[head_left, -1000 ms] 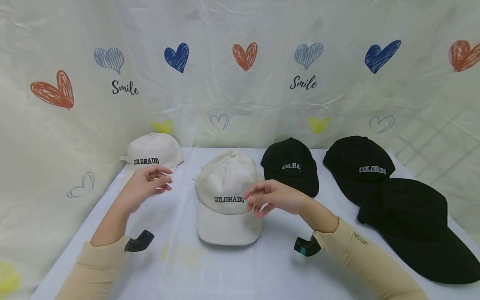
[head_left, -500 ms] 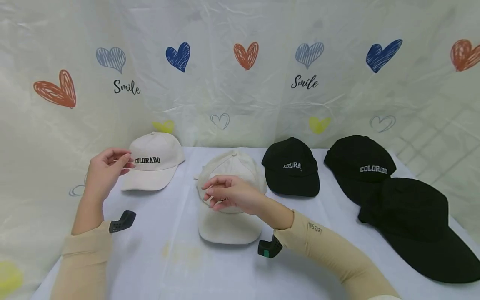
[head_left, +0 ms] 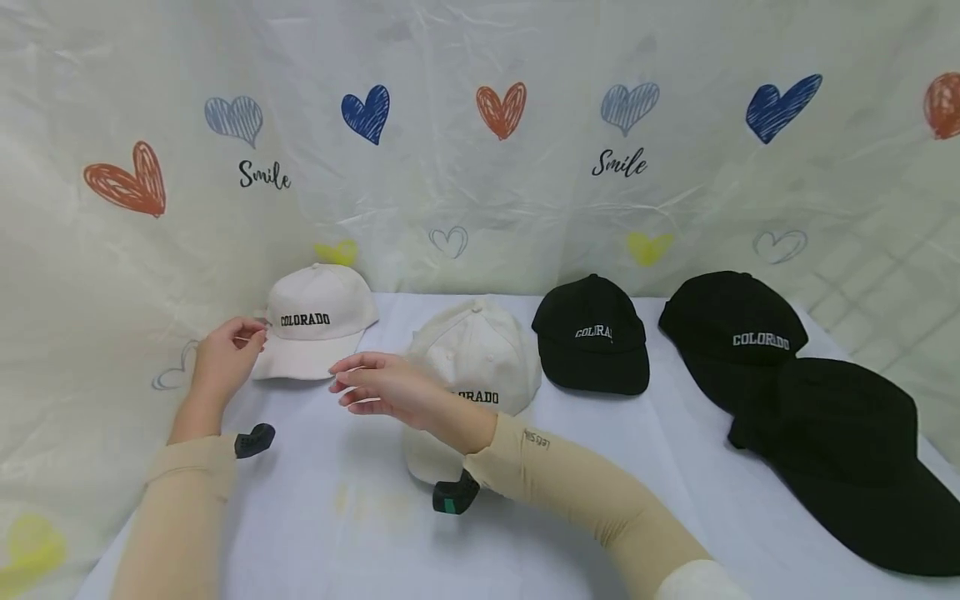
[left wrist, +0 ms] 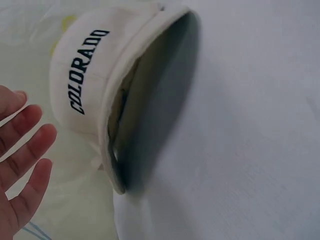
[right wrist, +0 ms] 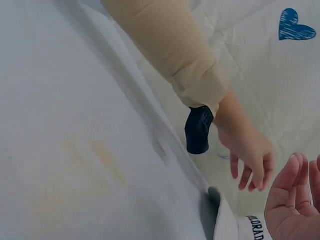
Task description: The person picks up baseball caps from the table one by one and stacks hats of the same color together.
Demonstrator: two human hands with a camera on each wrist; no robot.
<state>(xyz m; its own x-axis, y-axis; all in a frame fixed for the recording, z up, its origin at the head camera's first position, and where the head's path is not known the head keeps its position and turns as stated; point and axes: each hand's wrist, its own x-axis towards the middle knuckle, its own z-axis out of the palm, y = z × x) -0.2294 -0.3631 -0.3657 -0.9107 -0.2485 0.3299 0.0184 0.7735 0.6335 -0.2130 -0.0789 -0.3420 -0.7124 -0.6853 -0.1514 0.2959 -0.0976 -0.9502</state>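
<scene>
A pale cap lettered COLORADO sits at the table's back left, its brim toward me. My left hand is at this cap's left side with its fingers loosely bent; in the left wrist view a gap shows between the fingers and the cap. To the right of the brim hovers my right hand, fingers extended and holding nothing. Behind my right wrist and sleeve a cream COLORADO cap is partly hidden. In the right wrist view, just a corner of the left cap shows.
Three black caps stand on the right: a small one, a larger one and a wide-brimmed one overlapping it. A heart-printed curtain hangs behind the white-covered table. Each wrist bears a black camera.
My right hand has swept left across the cream cap toward the back-left cap. My left hand went left off that cap's front, then came back slightly toward its side. The caps stayed put.
</scene>
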